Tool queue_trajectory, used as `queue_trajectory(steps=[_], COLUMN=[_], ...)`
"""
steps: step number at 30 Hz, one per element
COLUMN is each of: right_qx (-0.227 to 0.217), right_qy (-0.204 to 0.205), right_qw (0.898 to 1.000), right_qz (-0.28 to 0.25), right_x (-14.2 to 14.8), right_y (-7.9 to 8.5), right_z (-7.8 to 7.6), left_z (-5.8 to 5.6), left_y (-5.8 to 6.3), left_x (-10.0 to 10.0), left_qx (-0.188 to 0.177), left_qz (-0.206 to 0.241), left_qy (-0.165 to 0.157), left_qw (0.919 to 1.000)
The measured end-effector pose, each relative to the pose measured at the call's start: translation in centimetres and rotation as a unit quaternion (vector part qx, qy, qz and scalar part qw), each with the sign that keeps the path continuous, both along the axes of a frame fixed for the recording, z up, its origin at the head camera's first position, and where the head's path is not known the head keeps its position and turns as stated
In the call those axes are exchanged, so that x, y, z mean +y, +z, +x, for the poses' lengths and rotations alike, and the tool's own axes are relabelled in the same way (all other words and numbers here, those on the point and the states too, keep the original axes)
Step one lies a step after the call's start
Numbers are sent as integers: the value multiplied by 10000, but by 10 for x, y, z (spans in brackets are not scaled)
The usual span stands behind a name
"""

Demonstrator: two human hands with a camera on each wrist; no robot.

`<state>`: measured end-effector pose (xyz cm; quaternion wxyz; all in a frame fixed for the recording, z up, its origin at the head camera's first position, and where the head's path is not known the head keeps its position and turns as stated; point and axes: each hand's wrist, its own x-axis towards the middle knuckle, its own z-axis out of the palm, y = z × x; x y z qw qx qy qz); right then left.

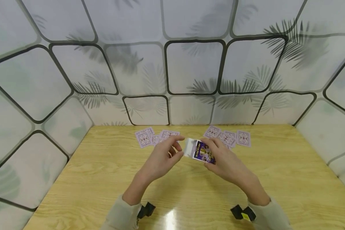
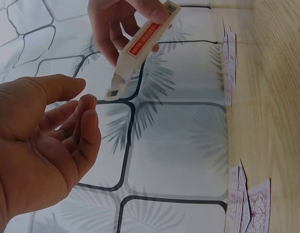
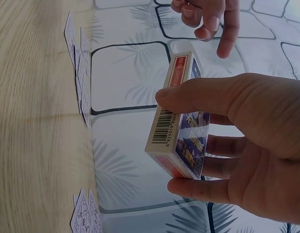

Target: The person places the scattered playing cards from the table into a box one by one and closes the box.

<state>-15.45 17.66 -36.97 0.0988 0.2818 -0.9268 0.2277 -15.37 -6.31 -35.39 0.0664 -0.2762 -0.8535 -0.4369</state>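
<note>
My right hand (image 1: 228, 163) grips a card box (image 1: 202, 151) above the table, thumb on its barcoded side and fingers round the other side. The box has a purple printed face and, in the right wrist view, a red-and-cream edge. Its white flap end stands out toward my left hand (image 1: 162, 156). That hand is just left of the flap, fingers loosely bent with nothing between them. In the left wrist view a small gap shows between the left fingertips and the box (image 2: 145, 39). What the box holds is hidden.
Patterned playing cards lie face down at the table's back in two loose groups, a left group (image 1: 143, 139) and a right group (image 1: 243, 138). Behind them a patterned cloth wall (image 1: 194, 68) rises from the wooden table (image 1: 103, 179) and also flanks both sides.
</note>
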Motion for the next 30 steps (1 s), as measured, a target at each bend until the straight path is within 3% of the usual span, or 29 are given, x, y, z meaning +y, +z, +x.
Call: queue_trajectory(steps=[5,9,16,23,26,30], right_qx=[-58,-2,-15,-2,-61,-209], right_qy=[-75,-109,-107,-134,-177,-220], right_qw=[10000,9999,9999,9999,9998,9995], right_qz=[15,34,15,-41,-31,-48], right_x=[3,4,5,6,7,8], right_y=[1,2,2,0,0,-2], right_z=[1,1,1,1,0,-2], left_z=[-5,-12,-20,-23,-24,-24], left_y=[-4,-10,-26,-45,-50,-52], left_x=[-6,-14,-29,-34,-36,-38], left_qx=[194,-192,-835,-1328,-1443,-1557], left_qz=[-429,-1080,-2325,-3529,-3714,-3784], left_qy=[513,875,1226,1360,1335,1289], left_qw=[9976,9901,9612,9162,9074,9033])
